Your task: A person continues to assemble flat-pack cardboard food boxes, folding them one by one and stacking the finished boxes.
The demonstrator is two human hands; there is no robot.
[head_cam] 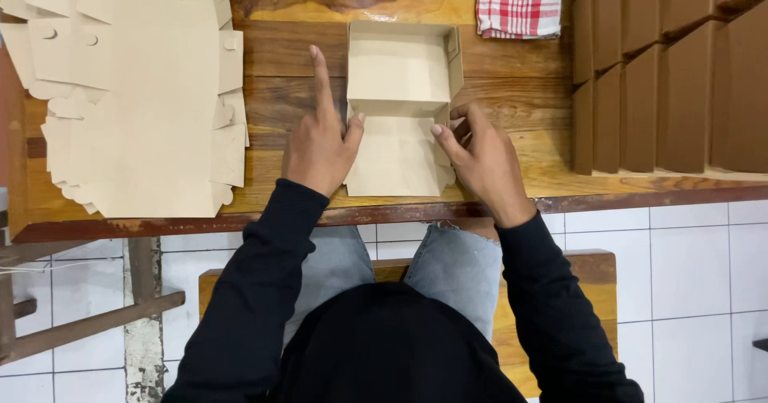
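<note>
Head view, looking straight down. Half-folded cardboard box point(398, 107) is sitting mid-bench, tray part already standing with four low walls, flat lid panel lying toward the person and reaching close to the near edge of the bench point(512, 91). Left hand point(320, 143) is resting at the left edge of the lid panel: thumb touching the panel side, index finger pointing straight out along the wood, other fingers curled, gripping nothing. Right hand point(480, 159) is working the right edge of the lid, fingertips pinching a small side flap near the hinge line, thumb lying on the panel. Both sleeves are black. Stack of flat box blanks point(136, 107) is lying well to the left, die-cut, tabbed outlines fanned out, overhanging toward the bench's left edge. Rows of finished brown boxes point(672, 67) are packing the right side, standing tight together, close to the near edge. Red-and-white checked cloth point(520, 3) is lying folded at the far edge, just right of the tray. Open wood is showing as a narrow strip on each side of the box, wider on the left between hand and blanks. Bench is glossy, strongly grained wood with a worn reddish front edge; cardboard is matte, plain kraft, creases crisp. White tiled floor point(688, 267) below.
</note>
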